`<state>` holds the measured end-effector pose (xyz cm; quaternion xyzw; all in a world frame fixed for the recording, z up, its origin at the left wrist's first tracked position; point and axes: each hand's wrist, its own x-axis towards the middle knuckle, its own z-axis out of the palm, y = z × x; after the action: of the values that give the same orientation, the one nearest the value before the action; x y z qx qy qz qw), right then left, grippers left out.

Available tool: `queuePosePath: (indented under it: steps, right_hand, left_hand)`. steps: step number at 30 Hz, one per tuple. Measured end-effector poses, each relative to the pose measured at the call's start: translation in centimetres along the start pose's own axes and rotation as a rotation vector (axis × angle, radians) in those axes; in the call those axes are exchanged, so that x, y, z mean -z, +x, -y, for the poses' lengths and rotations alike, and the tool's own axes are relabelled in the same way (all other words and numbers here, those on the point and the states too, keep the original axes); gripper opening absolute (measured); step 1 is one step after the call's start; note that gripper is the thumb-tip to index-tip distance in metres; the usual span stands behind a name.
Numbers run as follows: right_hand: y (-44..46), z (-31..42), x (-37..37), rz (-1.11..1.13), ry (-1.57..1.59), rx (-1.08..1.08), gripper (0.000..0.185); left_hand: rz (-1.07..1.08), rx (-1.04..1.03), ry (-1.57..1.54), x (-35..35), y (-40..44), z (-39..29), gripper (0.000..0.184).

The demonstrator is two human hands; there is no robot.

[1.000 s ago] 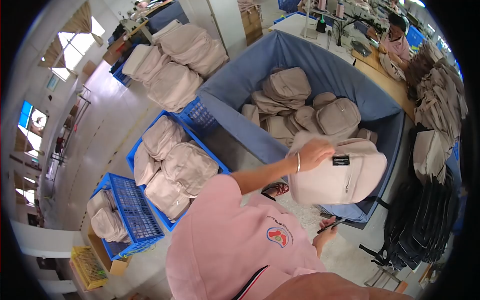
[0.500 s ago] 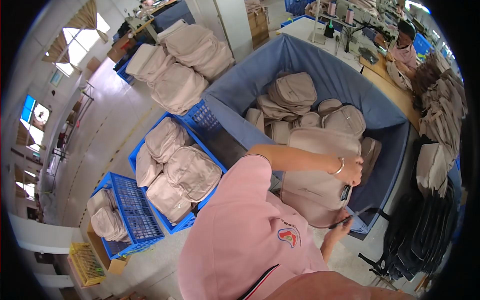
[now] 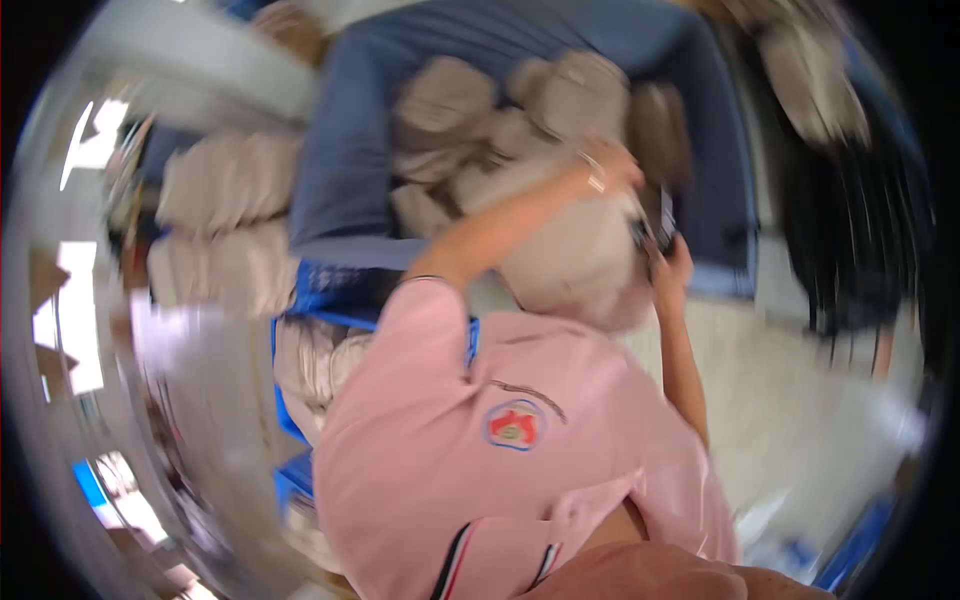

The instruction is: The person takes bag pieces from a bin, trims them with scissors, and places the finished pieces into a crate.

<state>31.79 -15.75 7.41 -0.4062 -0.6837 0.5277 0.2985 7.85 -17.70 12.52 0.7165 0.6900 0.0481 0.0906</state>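
Observation:
A beige backpack (image 3: 570, 250) lies in front of me, over the near side of a blue fabric-lined bin. My left hand (image 3: 612, 165), with a bracelet at the wrist, is closed on the backpack's upper right edge. A small black fitting (image 3: 638, 232) shows on the backpack's right side. Beside it my right hand (image 3: 674, 265) is closed around a slim dark tool (image 3: 667, 212), its tip pointing up. Blur hides what kind of tool it is, and whether it touches the backpack.
More beige bags (image 3: 445, 95) are piled inside the blue bin (image 3: 345, 180). Stacked beige bags (image 3: 225, 210) and blue crates (image 3: 345, 285) stand at the left. Black straps or bags (image 3: 850, 230) hang at the right.
My view has swung, so the bin appears higher and farther left. The dark tool now points upward beside the backpack's edge; earlier it pointed up and right. My left hand still grips the backpack.

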Motion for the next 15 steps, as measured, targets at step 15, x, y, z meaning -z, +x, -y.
queuePosePath:
  steps: [15]
  right_hand:
    - [-7.4,-2.3,8.1,0.234,-0.749,-0.123,0.070]
  left_hand:
    - [-0.143,0.006,-0.190,-2.6,-0.3,1.0,0.008]
